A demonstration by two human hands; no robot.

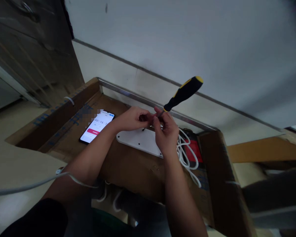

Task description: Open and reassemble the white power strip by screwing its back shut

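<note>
My right hand [167, 131] is closed around the shaft end of a screwdriver [185, 92]. Its black and yellow handle points up and to the right, free of my palm. My left hand [135, 118] has its fingertips pinched together, meeting my right fingers near the screwdriver's tip; whatever they hold is too small to make out. Below both hands lies a white oblong casing [133, 141] with small dark holes, which looks like the back of a power strip. My right hand hides part of it. A loosely coiled white cable [187, 154] lies just right of it.
A cardboard tray [128, 168] with raised sides holds these things. A phone [97, 126] showing a timer lies at the left. Something red [193, 150] sits beneath the cable. A metal rail [138, 98] and pale wall stand behind. Another cable [34, 186] crosses near my left forearm.
</note>
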